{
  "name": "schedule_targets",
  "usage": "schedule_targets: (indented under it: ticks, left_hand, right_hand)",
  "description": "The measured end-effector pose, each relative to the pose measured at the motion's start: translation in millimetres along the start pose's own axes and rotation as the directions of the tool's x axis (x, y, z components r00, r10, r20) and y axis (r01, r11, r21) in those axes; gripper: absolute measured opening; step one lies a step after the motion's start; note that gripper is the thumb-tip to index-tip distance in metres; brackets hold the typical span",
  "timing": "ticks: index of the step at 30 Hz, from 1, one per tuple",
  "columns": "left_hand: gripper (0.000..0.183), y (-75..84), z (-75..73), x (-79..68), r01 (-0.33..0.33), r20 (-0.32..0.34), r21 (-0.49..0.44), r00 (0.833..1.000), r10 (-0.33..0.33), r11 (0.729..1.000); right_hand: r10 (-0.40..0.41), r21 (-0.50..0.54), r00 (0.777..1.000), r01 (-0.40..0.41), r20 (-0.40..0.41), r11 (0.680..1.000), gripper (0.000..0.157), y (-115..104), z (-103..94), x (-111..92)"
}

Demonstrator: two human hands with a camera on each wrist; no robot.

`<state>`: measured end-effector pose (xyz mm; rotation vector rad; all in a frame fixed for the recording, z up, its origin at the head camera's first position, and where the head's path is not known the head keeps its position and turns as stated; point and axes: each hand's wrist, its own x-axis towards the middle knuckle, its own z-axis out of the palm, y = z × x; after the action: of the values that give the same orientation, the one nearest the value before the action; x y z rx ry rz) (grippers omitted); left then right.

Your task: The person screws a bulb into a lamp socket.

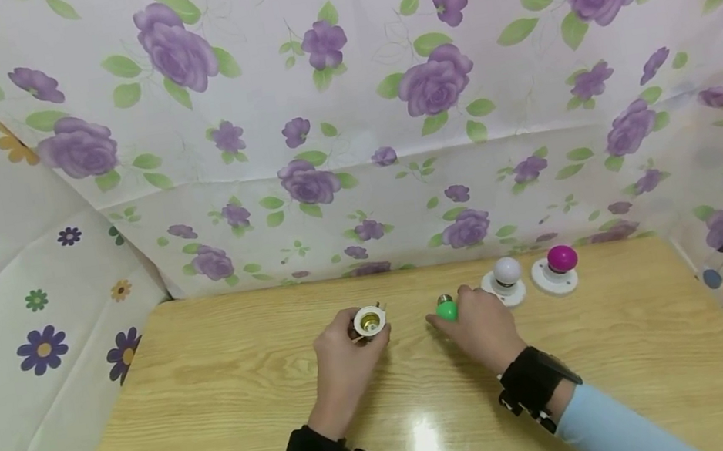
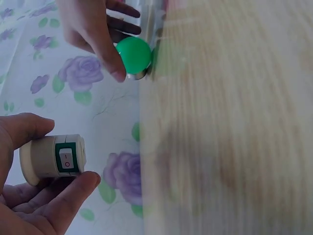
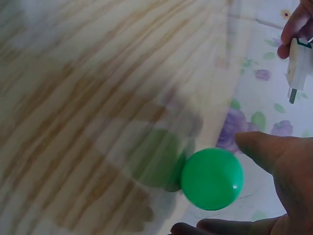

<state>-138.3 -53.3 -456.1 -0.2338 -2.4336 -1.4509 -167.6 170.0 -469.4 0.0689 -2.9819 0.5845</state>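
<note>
My left hand (image 1: 345, 349) grips a white plug-in lamp socket (image 1: 370, 321) between thumb and fingers, its brass-threaded mouth facing up. A rocker switch (image 2: 67, 158) on a green surround shows on its side in the left wrist view, and a metal plug pin (image 3: 292, 96) sticks out in the right wrist view. My right hand (image 1: 486, 325) reaches down around a small green light bulb (image 1: 447, 312) on the table, its screw cap toward the back. Thumb and fingers are spread on either side of the bulb, with a gap between thumb and bulb in the right wrist view.
A white bulb (image 1: 507, 271) stands in a round white base (image 1: 515, 297) just beyond my right hand. Right of it, a magenta bulb (image 1: 562, 258) stands in another white base (image 1: 556, 284). The wooden table (image 1: 221, 410) meets flowered sheeting (image 1: 333, 222) at the back.
</note>
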Motion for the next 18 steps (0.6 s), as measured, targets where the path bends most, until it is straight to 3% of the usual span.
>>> schedule_targets:
  ticks: [8,18]
  left_hand:
    - [0.039,-1.4,7.8,-5.1,-0.017,0.039,-0.025,0.999,0.018,1.0]
    - [0.034,-0.1,9.7,-6.1,-0.028,0.04,-0.027,0.999,0.029,0.999]
  right_hand:
    - [0.031,0.023,0.997,-0.033,0.074,0.999,0.045,8.1,3.1,2.0]
    - [-0.053,0.165,0.998,0.056,-0.025,0.985,0.024,14.1,-3.5,-1.2]
